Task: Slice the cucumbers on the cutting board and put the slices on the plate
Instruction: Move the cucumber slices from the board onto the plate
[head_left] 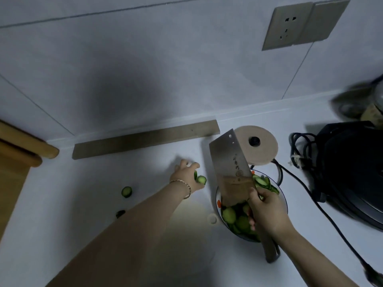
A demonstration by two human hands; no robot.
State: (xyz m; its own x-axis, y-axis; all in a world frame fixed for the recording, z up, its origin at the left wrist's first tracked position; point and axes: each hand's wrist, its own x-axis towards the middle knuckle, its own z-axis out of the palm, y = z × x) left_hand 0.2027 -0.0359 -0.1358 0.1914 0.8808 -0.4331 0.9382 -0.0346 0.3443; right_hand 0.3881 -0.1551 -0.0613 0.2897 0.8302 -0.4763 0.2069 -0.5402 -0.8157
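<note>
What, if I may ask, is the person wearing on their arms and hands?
The left forearm and right forearm are bare, with no sleeves in view. A thin, pale bracelet circles the wrist of the left hand. The right hand shows no glove or watch.

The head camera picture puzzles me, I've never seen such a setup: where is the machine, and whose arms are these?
There is no machine: a person wears one wide camera on the head, so you look down along their own arms at a white counter. The right hand grips the handle of a cleaver, its blade held over a plate heaped with cucumber slices. The left hand reaches forward and holds a few cucumber pieces. A cucumber end lies loose further left. Behind the plate lies a round wooden lid; a black appliance with its cord sits at the right.
</note>
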